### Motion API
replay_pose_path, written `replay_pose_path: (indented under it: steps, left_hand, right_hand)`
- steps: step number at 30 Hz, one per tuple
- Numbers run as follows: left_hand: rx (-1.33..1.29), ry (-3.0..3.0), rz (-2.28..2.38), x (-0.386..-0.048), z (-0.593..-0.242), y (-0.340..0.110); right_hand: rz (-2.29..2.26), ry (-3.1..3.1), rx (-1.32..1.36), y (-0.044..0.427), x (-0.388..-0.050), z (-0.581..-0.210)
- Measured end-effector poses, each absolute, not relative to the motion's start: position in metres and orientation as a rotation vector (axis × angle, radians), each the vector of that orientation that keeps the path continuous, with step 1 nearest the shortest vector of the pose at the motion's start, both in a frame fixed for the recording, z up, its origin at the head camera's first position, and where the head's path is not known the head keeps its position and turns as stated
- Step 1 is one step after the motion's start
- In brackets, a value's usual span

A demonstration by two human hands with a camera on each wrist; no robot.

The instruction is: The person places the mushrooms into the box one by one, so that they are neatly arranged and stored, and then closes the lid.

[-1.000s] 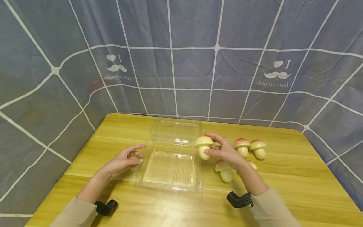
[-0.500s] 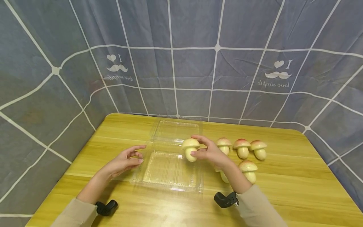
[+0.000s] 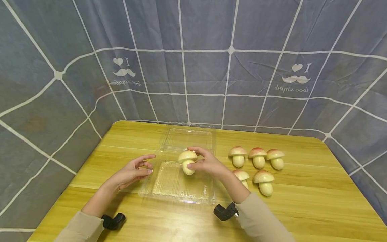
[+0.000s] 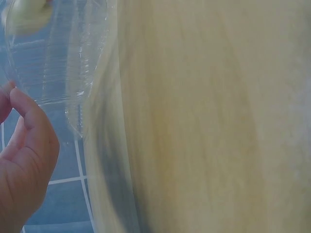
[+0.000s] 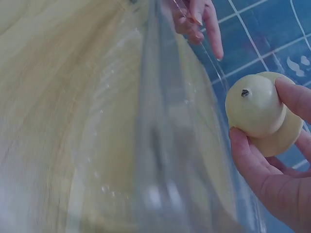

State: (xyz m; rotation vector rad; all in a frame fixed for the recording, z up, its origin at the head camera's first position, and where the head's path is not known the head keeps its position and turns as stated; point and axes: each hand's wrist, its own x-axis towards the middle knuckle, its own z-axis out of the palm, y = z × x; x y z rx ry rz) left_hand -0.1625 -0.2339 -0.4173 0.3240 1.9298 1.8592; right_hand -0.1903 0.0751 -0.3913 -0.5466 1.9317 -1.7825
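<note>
Holding a pale mushroom over the near half of the open clear box, apparently at the placing step; next, probably lower into that half and release gently. Pinched between thumb and fingers of the right hand, with the thumb on the stem. Holding nothing in the left hand, with fingers loosely bent, beside the box's left edge; cannot tell whether touching. Seeing five more mushrooms on the tabletop, right of the box.

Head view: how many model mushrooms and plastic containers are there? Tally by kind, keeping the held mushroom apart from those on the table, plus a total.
Model mushrooms on the table: 5
Held model mushroom, in the right-hand grip: 1
Clear plastic clamshell container, open: 1
Total: 7
</note>
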Motion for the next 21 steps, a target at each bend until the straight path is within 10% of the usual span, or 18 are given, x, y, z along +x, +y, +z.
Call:
replay_pose_path:
  steps: [21]
  left_hand:
    - [0.318, 1.918, 1.872, -0.163, -0.418, -0.233]
  right_hand:
    - [-1.823, 1.907, -0.443, 0.031, -0.185, -0.406]
